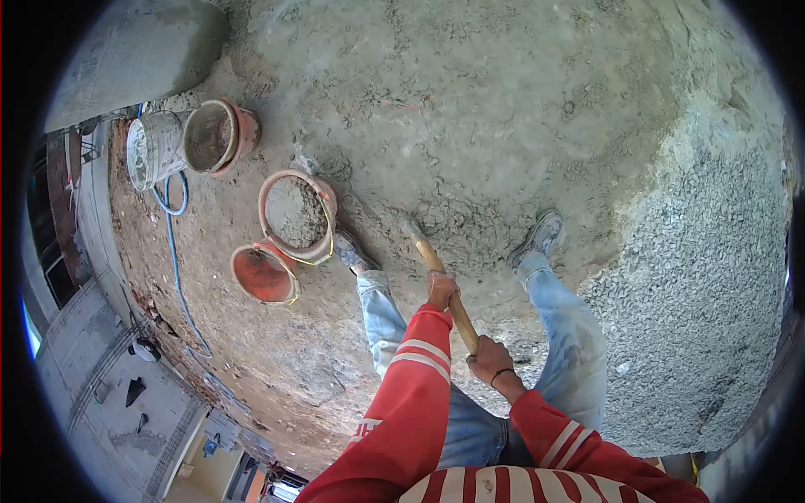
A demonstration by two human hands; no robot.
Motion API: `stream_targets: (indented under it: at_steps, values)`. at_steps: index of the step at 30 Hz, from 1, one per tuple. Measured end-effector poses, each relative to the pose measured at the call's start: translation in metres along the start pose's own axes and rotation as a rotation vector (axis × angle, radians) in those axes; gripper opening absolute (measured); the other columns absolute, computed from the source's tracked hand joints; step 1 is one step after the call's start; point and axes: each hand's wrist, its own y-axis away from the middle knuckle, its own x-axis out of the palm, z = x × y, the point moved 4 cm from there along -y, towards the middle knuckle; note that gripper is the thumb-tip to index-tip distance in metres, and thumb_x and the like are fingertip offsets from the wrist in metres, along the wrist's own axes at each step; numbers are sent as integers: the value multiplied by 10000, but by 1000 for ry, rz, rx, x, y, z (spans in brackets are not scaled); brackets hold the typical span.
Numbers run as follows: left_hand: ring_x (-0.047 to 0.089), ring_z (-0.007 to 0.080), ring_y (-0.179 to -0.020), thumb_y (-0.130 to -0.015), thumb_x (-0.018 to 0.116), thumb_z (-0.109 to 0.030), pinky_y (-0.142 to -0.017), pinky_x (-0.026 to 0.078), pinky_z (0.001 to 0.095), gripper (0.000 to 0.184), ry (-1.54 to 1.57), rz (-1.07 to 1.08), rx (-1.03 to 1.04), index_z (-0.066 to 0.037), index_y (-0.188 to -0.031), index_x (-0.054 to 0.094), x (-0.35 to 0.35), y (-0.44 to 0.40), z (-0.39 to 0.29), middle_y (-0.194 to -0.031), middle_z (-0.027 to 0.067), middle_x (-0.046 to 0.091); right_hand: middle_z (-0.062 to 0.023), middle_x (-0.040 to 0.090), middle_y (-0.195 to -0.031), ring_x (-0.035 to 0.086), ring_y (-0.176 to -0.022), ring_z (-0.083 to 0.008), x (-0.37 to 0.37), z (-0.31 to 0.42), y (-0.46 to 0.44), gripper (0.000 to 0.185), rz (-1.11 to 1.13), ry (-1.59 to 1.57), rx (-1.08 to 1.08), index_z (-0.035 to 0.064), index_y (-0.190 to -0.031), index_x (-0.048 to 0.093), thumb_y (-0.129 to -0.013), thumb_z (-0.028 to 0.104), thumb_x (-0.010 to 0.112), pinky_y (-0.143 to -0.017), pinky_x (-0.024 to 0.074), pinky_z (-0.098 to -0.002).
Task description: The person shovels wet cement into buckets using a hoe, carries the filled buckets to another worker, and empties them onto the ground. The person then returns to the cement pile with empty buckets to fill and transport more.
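Bracing wide to work the wooden handle [463, 323]

Left hand [442, 289] and right hand [492, 362] have fingers clamped around it, its far end at the grey mix [470, 126]; spaced grips should add leverage beside the filled bucket [331, 201].

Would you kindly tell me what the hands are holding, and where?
A wooden handle: the left hand grips midway, the right hand its near end.

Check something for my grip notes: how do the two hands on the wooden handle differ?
The left hand grips farther from the person's body; the right hand grips nearer. The right hand has a dark wristband; the left hand shows none. Both hold the same wooden handle.
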Motion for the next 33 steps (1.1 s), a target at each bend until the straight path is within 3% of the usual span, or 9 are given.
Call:
stream_targets:
  at_steps: [7,9,17,19,24,25,28,31,33]
  values:
    - [553,223,-445,-813,571,-138,-409,447,375,183,217,18,66,-23,-677,525,-7,-18,18,-552,86,531,-205,623,-634,660,-624,-359,12,32,-28,225,-74,53,-208,-57,-837,593,-727,138,615,-573,518,-431]
    - [554,223,-448,-815,571,-141,-410,447,374,178,347,22,28,-25,-689,526,-6,-26,35,-554,85,532,-210,632,-717,664,-743,-385,30,50,-22,186,65,-124,25,-59,-851,532,-742,70,612,-631,514,-446]
    - [558,223,-461,-826,571,-155,-415,447,369,160,852,189,-27,-31,-735,531,21,-14,42,-563,78,534,-214,606,-710,620,-645,-379,63,-2,-27,231,-426,288,-388,-52,-832,533,-694,106,629,-599,476,-454]
    - [559,223,-464,-829,572,-159,-416,446,368,156,963,233,-1,-32,-746,532,20,-2,27,-566,76,534,-68,526,-555,521,-397,-179,40,-13,-38,116,-169,32,-171,25,-781,519,-746,121,573,-364,403,-330]
    - [562,224,-472,-836,572,-168,-420,446,364,150,1532,369,318,-36,-775,535,8,-7,20,-572,72,536,-137,574,-591,622,-495,-264,24,131,40,213,-9,135,3,-68,-842,543,-718,98,593,-465,487,-433]
    - [531,206,-494,-864,547,-203,-469,455,353,160,1225,416,330,-63,-786,544,-53,33,-10,-594,51,536,-153,581,-591,631,-510,-270,30,152,56,228,-28,144,17,-76,-846,544,-739,118,600,-493,501,-416]
    - [556,203,-589,-904,512,-224,-540,490,366,171,1492,511,-54,-54,-913,530,-119,71,-26,-685,67,522,-290,635,-848,659,-789,-413,51,217,111,354,-62,256,54,-108,-928,545,-759,193,623,-687,507,-457]
    - [553,223,-561,-887,563,-217,-503,502,390,149,1547,595,-121,-78,-909,514,-165,62,-38,-679,75,522,-128,577,-626,597,-510,-228,68,220,135,208,-116,372,-139,-49,-857,520,-795,137,591,-456,464,-351]
    - [546,233,-529,-864,609,-206,-453,492,401,157,1524,544,-383,-91,-902,510,-210,60,-38,-670,84,521,-298,611,-810,621,-822,-473,84,282,200,404,-79,534,-213,-91,-995,486,-769,208,635,-721,491,-505]
